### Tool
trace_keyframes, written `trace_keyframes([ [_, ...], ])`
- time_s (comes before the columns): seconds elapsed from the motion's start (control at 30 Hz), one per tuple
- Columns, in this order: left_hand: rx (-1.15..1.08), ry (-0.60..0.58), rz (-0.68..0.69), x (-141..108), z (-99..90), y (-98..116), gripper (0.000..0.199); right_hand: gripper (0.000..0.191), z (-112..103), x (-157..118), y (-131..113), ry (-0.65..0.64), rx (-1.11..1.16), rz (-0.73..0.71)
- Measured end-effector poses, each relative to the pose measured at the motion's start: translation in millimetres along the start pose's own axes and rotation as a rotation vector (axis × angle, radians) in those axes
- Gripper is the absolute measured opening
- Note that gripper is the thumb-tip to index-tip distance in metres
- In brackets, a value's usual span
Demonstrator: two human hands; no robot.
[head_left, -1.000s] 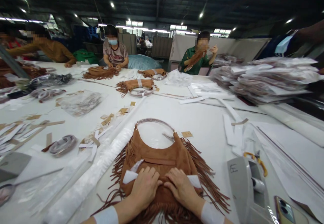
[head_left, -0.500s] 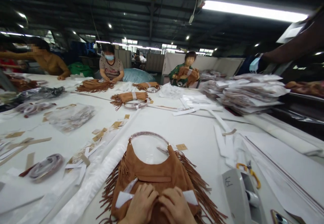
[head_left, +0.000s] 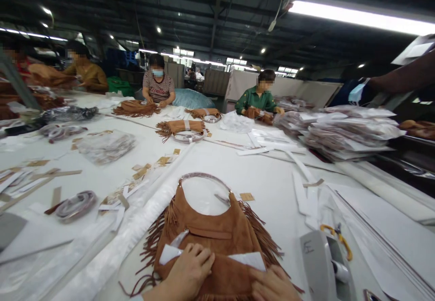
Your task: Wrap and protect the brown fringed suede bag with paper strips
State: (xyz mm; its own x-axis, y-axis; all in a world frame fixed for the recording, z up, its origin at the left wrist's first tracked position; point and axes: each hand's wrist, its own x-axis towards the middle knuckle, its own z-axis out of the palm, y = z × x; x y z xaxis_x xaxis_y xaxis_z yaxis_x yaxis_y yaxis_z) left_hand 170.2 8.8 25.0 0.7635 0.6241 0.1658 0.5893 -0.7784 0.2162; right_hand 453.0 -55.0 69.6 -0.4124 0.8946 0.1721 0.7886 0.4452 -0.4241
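Okay, bag (head_left: 220, 244): brown, suede-looking, scooped top edge, zip (head_left: 210, 233) across the front; lies on the white table (head_left: 272, 181), under the left hand, touching the right.
Handle (head_left: 204, 174): arched, wrapped in clear film, beyond both hands.
Fringe (head_left: 260, 233): long thin brown strands down both sides.
White strips (head_left: 248, 260): one piece beside left hand, another just beyond right.
Left hand (head_left: 190, 271): on bag, fingers bent, close together; grip, cannot tell.
Right hand (head_left: 274, 285): blurred, fingertips at bag's lower right; grip, cannot tell.
Tag (head_left: 247, 196): tan, beyond right hand; print too small.
Tape dispenser (head_left: 322, 262): grey, right of right hand; dark handwritten mark (head_left: 307, 246), character unclear.
Striped shirt (head_left: 158, 83): on a person far beyond left hand; red lettering (head_left: 158, 92), not fully legible.
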Motion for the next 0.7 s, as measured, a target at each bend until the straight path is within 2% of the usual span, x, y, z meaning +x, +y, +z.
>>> trace_keyframes([
  [0.07, 0.007, 0.003, -0.005, 1.6, -2.2, 0.4, 0.034, 0.029, 4.1, 47.0, 3.5, 0.109, 0.017, 0.175],
  [0.1, 0.015, 0.006, -0.005, 3.0, -1.2, -0.2, 0.033, 0.032, 8.5, 76.4, 5.3, 0.116, 0.03, 0.264],
  [0.2, 0.074, 0.064, 0.019, 8.7, 12.8, -5.6, 0.032, 0.031, 28.5, 165.8, 12.0, -0.001, -0.006, 0.46],
  [0.3, 0.154, 0.196, 0.064, 14.7, 37.3, -14.0, 0.025, 0.033, 53.1, 223.7, 18.6, -0.04, -0.061, 0.549],
  [0.37, 0.174, 0.259, 0.07, 16.9, 48.9, -17.4, 0.019, 0.032, 68.6, 238.2, 22.1, -0.059, -0.065, 0.577],
  [0.43, 0.159, 0.267, 0.057, 16.8, 51.1, -17.3, 0.02, 0.023, 79.7, 239.6, 25.3, -0.083, -0.028, 0.581],
  [0.53, 0.112, 0.19, 0.034, 15.3, 39.8, -14.3, 0.024, 0.012, 85.0, 234.2, 30.4, -0.112, 0.078, 0.576],
  [0.7, 0.092, 0.015, 0.077, 18.5, 20.8, -16.0, 0.025, 0.018, 79.4, 234.9, 38.3, -0.078, 0.269, 0.621],
])
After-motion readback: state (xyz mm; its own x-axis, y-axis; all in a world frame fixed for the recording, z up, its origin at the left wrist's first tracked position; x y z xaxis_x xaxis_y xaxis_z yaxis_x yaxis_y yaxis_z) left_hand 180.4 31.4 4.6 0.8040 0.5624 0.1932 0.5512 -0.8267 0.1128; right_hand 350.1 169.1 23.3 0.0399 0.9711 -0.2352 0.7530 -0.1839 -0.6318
